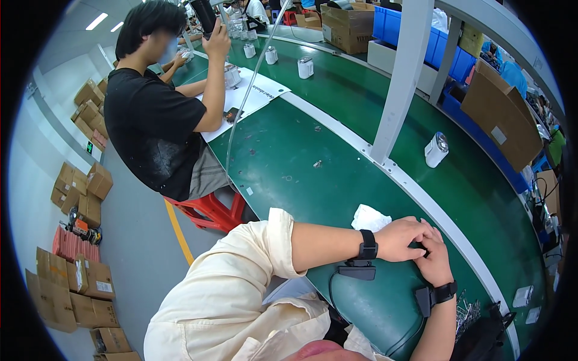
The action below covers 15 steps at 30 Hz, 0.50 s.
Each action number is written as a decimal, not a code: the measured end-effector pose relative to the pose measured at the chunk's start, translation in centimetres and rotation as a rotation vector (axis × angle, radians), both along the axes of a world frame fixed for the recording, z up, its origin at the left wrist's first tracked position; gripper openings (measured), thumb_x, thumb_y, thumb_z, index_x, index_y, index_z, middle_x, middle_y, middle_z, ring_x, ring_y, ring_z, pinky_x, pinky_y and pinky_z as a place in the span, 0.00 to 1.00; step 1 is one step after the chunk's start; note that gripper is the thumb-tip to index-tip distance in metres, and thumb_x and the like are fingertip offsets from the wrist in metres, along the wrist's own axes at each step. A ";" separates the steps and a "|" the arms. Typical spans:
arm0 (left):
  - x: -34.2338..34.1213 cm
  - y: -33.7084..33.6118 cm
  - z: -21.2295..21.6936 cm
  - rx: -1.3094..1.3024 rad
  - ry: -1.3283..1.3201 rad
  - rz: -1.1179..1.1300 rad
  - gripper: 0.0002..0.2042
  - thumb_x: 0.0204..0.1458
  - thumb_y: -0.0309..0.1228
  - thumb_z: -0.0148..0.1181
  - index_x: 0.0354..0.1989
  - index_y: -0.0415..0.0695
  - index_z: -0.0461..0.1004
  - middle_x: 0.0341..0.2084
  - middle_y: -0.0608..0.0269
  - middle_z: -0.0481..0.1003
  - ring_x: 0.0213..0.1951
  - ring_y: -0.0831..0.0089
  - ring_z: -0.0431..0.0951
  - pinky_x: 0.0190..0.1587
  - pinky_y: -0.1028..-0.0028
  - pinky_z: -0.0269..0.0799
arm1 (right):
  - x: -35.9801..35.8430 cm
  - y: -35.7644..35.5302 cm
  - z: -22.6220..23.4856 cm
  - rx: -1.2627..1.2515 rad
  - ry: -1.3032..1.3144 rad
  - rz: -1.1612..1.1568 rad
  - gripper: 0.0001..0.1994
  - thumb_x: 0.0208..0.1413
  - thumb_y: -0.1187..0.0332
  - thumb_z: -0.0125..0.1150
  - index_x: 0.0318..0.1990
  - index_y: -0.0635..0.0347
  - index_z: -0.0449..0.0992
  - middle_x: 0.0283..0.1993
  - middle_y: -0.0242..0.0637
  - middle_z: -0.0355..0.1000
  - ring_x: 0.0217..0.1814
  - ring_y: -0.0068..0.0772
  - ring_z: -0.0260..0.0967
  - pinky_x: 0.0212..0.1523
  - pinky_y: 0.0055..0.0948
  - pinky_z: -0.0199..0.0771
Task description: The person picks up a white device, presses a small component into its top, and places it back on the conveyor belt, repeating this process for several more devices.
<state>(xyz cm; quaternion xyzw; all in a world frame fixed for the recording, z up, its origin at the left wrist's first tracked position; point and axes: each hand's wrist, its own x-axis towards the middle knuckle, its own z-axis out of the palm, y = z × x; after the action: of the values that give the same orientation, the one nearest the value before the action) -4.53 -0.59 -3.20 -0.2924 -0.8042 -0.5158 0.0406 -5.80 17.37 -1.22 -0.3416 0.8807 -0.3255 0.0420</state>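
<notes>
My left hand (397,238) reaches in from the left over the green table (283,162), and its fingers lie loosely over those of my right hand (436,263). The two hands touch at the fingers, with a small dark gap between them; nothing held shows there. Each wrist wears a black strap with a small black box and a cable. Just beyond my left wrist lies a crumpled white tissue (370,218). Beside my right forearm is a cluster of thin metal parts (467,314), with a dark object (486,338) partly behind the arm.
White canisters (436,150) stand spaced along the green belt past a metal rail (433,207) and upright post (402,78). At left a co-worker (153,114) on a red stool (211,212) raises a black tool (203,15). Cardboard boxes (503,108) and blue bins line the far side.
</notes>
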 end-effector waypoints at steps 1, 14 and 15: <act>0.0 0.0 0.0 0.018 -0.001 0.004 0.16 0.45 0.33 0.64 0.41 0.46 0.70 0.30 0.61 0.72 0.39 0.62 0.69 0.42 0.65 0.67 | 0.0 0.0 0.0 0.000 -0.002 -0.002 0.18 0.43 0.77 0.58 0.46 0.61 0.75 0.57 0.43 0.70 0.69 0.45 0.56 0.69 0.49 0.46; -0.1 -0.1 0.2 -0.041 -0.021 -0.023 0.18 0.47 0.33 0.63 0.48 0.47 0.69 0.32 0.62 0.72 0.40 0.63 0.69 0.42 0.65 0.67 | -0.1 0.2 -0.1 -0.011 0.015 0.023 0.17 0.43 0.77 0.58 0.45 0.61 0.75 0.57 0.43 0.70 0.69 0.46 0.56 0.69 0.48 0.47; -0.1 -0.1 0.2 -0.035 -0.020 -0.024 0.18 0.47 0.33 0.63 0.48 0.47 0.69 0.32 0.62 0.72 0.40 0.63 0.69 0.43 0.65 0.67 | -0.1 0.2 -0.1 -0.008 0.008 0.018 0.17 0.43 0.77 0.58 0.45 0.61 0.75 0.57 0.44 0.70 0.69 0.46 0.56 0.69 0.48 0.47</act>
<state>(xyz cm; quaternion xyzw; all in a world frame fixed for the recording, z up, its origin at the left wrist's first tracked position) -4.58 -0.68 -3.03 -0.2977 -0.8100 -0.5048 0.0213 -5.89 17.55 -1.32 -0.3510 0.8764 -0.3272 0.0399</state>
